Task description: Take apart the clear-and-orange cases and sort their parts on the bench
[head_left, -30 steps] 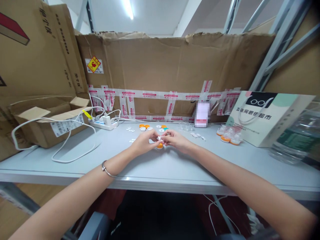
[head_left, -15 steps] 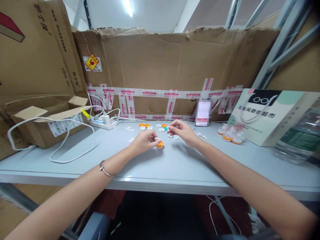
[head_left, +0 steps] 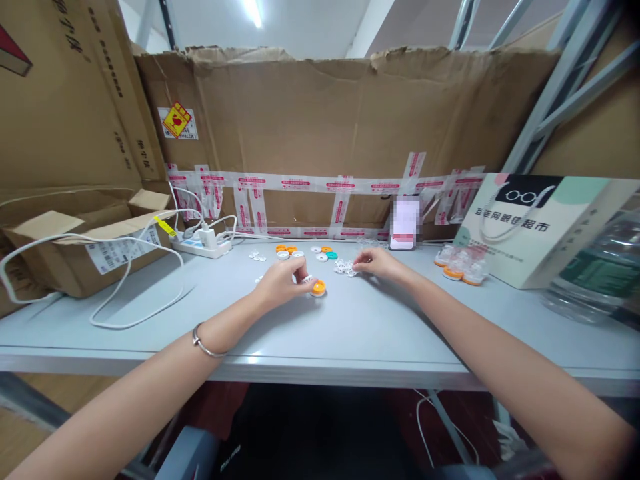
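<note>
a smooth, pale grey tabletop (head_left: 350, 337) with a straight front edge carries everything. at its left sits an open brown cardboard box (head_left: 70, 265), beside a white plastic power strip (head_left: 203, 250) and a looped white cable (head_left: 120, 327). around the middle lie a round orange-and-white plastic piece (head_left: 319, 289), a cluster of small white plastic pieces (head_left: 343, 267), a flat teal disc (head_left: 331, 255) and round orange pieces (head_left: 287, 249). farther right are clear plastic domes with orange bases (head_left: 469, 268), a pale printed paper bag (head_left: 515, 250) and a clear plastic bottle with a green label (head_left: 595, 273).
</note>
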The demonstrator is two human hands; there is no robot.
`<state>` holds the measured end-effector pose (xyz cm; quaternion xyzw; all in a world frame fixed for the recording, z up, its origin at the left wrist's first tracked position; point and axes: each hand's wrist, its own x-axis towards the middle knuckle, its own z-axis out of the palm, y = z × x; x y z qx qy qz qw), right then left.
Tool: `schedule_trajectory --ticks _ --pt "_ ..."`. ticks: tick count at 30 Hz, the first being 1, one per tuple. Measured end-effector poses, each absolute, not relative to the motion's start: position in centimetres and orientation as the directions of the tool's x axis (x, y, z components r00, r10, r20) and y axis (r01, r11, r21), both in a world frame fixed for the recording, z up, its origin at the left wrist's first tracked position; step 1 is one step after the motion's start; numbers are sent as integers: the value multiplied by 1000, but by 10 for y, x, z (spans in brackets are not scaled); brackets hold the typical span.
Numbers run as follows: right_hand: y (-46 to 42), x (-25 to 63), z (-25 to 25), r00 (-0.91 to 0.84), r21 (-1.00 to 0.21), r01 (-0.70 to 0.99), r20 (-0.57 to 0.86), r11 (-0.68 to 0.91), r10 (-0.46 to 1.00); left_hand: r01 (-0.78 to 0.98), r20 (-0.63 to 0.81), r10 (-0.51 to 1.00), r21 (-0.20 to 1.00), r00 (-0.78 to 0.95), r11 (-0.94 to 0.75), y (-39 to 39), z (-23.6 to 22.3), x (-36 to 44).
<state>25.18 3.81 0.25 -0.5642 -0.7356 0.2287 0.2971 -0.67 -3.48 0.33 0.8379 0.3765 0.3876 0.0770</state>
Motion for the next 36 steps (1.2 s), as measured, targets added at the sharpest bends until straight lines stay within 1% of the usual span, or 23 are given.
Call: schedule_trajectory --ticks 3,5,7,9,10,12,14,15,18,20,23,26,28,33,36 --pt "38 253 3 -159 -659 715 170 232 973 625 576 703 380 417 -682 -35 3 -7" --pt "34 250 7 -120 -648 725 212 231 970 630 570 701 368 427 -683 -35 3 -7" --pt "23 241 13 -99 -654 706 290 272 952 619 571 696 372 434 -691 -35 3 -7" --pt "9 226 20 -151 -707 616 328 348 933 604 571 692 381 441 -700 -35 3 -6" --pt "1 217 22 -214 -750 545 309 376 926 597 572 690 385 444 -704 -34 2 -6" --pt "-15 200 24 -373 -830 417 214 369 903 583 575 680 385 455 -716 -34 2 -6" --pt "-25 188 23 -480 -879 353 125 322 868 574 581 666 372 468 -729 -35 2 -5" --pt "-28 184 22 -502 -895 332 99 297 859 574 583 658 361 476 -735 -35 2 -5" --pt "-28 181 17 -495 -926 282 83 250 865 575 599 629 317 496 -755 -37 2 -5" --pt "-26 183 15 -491 -928 262 109 266 864 555 627 582 272 517 -786 -37 2 -5" --pt "-26 184 16 -504 -923 237 150 303 851 524 681 483 169 550 -835 -35 1 -5" --pt "-29 183 18 -507 -936 203 152 289 849 543 719 435 94 543 -834 -34 1 -6" --pt "-31 182 19 -512 -946 188 136 266 848 565 714 440 75 545 -822 -34 0 -6" --pt "-31 183 18 -532 -967 143 103 210 840 638 615 530 56 584 -768 -37 0 -6" --pt "-30 183 16 -525 -971 139 95 195 846 670 584 567 53 580 -740 -40 1 -6"
